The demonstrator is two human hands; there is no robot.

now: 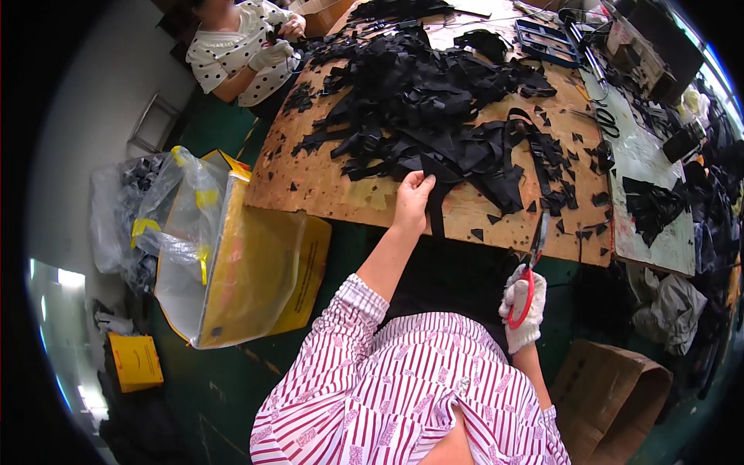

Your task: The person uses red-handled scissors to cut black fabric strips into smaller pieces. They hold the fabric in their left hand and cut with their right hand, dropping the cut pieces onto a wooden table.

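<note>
Head view shows one striped shirt (pixel 434 387) nearest, with one open brown box (pixel 589 395) on the floor to the right. One right hand (pixel 527 310) in a white glove holds one pair of scissors (pixel 530 279), with its fingers curled round the red handles; whether those fingers press together, I cannot tell. The blades point away from the body, maybe so the sharp end stays far off. One bare left hand (pixel 413 203) pinches one black strip (pixel 438 211) between thumb and fingers, by the near edge of the wooden table (pixel 353 194). It seems to grip there so the strip does not slip about. One big yellow bin (pixel 271 263) is just beside the table's left corner, perhaps so it is easy to reach. One big heap of black cloth (pixel 434 93) lies in the middle, likely so two people can get at it; its bits are too many to count. Farther off is one blue tray (pixel 549 59). One other person (pixel 248 39) is at the far left, with one white glove (pixel 271 56) that I can see.
</note>
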